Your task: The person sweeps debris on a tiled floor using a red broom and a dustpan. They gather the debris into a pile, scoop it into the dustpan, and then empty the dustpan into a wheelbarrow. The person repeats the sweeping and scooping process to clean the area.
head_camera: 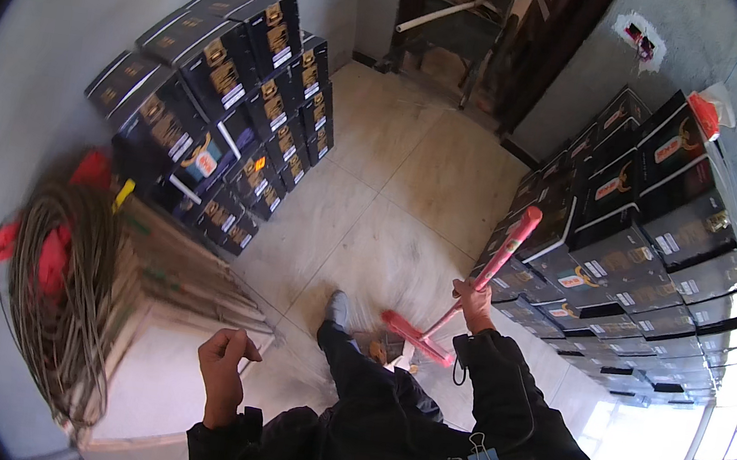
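Note:
My right hand (474,304) grips the pink handle of a push broom (508,244), which slants up and away to the right. The broom's pink-red head (417,339) rests on the tiled floor close to my feet. Beside the head lies a small heap of debris (381,351) with pale scraps, partly hidden by my legs. My left hand (224,367) hangs with its fingers loosely curled and nothing visible in it, near a stack of boards or panels (173,358).
Dark cartons (222,74) are stacked along the left wall, and more cartons (613,260) line the right wall. A coil of cable (49,301) hangs over the panels. In the doorway stands a wheelbarrow (459,27) with a pale pipe (436,16) across it.

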`<state>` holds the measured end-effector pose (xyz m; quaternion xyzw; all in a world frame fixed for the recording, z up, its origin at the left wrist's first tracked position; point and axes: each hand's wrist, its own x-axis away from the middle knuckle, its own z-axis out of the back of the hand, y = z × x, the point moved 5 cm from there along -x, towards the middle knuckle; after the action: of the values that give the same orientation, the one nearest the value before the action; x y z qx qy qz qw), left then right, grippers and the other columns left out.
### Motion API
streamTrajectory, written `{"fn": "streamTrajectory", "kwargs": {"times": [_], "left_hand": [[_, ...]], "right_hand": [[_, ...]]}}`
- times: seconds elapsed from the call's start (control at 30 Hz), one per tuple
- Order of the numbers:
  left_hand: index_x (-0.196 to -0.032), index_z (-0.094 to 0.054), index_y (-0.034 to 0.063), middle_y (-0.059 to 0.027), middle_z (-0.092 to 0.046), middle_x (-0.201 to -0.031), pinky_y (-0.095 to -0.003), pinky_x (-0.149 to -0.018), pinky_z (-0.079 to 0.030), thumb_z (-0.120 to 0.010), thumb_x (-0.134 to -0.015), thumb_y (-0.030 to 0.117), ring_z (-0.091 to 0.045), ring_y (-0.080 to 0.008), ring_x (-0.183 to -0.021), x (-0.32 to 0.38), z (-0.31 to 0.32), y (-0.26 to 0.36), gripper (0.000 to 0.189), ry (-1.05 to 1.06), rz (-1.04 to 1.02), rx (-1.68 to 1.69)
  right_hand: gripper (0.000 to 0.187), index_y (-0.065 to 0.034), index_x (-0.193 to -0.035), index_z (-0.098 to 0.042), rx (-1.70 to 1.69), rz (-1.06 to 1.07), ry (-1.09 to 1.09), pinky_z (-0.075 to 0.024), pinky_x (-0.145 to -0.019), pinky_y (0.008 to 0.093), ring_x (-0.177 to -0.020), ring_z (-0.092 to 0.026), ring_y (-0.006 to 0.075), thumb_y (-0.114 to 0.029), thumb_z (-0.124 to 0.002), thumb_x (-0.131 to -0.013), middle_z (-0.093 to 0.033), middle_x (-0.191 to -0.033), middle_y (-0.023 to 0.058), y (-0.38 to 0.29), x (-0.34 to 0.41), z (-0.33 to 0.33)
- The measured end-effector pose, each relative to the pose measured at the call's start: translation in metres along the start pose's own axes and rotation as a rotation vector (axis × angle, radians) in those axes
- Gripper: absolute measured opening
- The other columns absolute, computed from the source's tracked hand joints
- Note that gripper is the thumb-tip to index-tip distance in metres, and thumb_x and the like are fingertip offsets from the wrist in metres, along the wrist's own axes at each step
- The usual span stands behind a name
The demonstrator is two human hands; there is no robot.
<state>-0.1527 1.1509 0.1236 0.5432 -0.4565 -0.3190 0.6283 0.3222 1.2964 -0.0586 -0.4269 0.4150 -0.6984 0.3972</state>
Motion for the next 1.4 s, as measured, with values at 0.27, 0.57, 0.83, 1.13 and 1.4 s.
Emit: {"fn": "streamTrajectory", "kwargs": {"times": [0.27, 0.57, 0.83, 1.13, 1.4], "left_hand": [[-0.080, -0.065, -0.0017, -0.0038, -0.065, -0.072, -0.0271, -0.067, -0.047, -0.062, -0.096, 0.014, -0.059, -0.0113, -0.068, -0.166, -0.059, 0.048, 0.023, -0.202, 0.033, -0.142], [-0.078, -0.064, -0.0023, -0.0042, -0.063, -0.069, -0.0265, -0.064, -0.046, -0.061, -0.097, 0.013, -0.058, -0.0104, -0.065, -0.262, -0.127, 0.092, 0.024, -0.417, -0.017, -0.198], [-0.083, -0.066, -0.0027, -0.0043, -0.065, -0.071, -0.0258, -0.064, -0.046, -0.061, -0.098, 0.015, -0.059, -0.0102, -0.066, -0.352, -0.197, 0.102, 0.023, -0.607, 0.000, -0.163], [-0.083, -0.065, -0.0022, -0.0036, -0.063, -0.071, -0.0254, -0.064, -0.046, -0.061, -0.098, 0.016, -0.059, -0.0100, -0.066, -0.473, -0.274, 0.134, 0.024, -0.763, 0.002, -0.118], [-0.083, -0.066, -0.0027, -0.0048, -0.063, -0.070, -0.0263, -0.064, -0.047, -0.064, -0.098, 0.019, -0.059, -0.0110, -0.066, -0.528, -0.352, 0.130, 0.027, -0.920, 0.089, -0.159]], "right_hand": [[0.030, -0.0033, -0.063, -0.063, 0.266, -0.053, 0.047, -0.0467, -0.049, 0.0345, -0.052, -0.058, 0.0149, -0.025, -0.074, -0.079, -0.062, -0.059, 0.0061, -0.022, -0.082, -0.062], [0.035, 0.0017, -0.072, -0.064, 0.391, -0.134, 0.076, -0.0509, -0.063, 0.0476, -0.069, -0.069, 0.0384, -0.032, -0.072, -0.077, -0.064, -0.070, 0.0258, -0.039, -0.094, -0.074], [0.029, -0.0032, -0.064, -0.060, 0.096, -0.195, 0.464, -0.0451, -0.053, 0.0394, -0.056, -0.056, 0.0164, -0.024, -0.077, -0.074, -0.057, -0.057, 0.0063, -0.045, -0.135, -0.006], [0.027, -0.0068, -0.062, -0.055, -0.242, -0.127, 0.759, -0.0417, -0.044, 0.0306, -0.046, -0.051, 0.0144, -0.017, -0.070, -0.083, -0.053, -0.055, 0.0033, -0.130, -0.191, 0.053], [0.019, -0.0109, -0.086, -0.057, -0.583, -0.345, 0.980, -0.0449, -0.051, 0.0305, -0.058, -0.054, 0.0147, -0.023, -0.071, -0.086, -0.058, -0.072, 0.0039, -0.109, -0.196, 0.068]]}}
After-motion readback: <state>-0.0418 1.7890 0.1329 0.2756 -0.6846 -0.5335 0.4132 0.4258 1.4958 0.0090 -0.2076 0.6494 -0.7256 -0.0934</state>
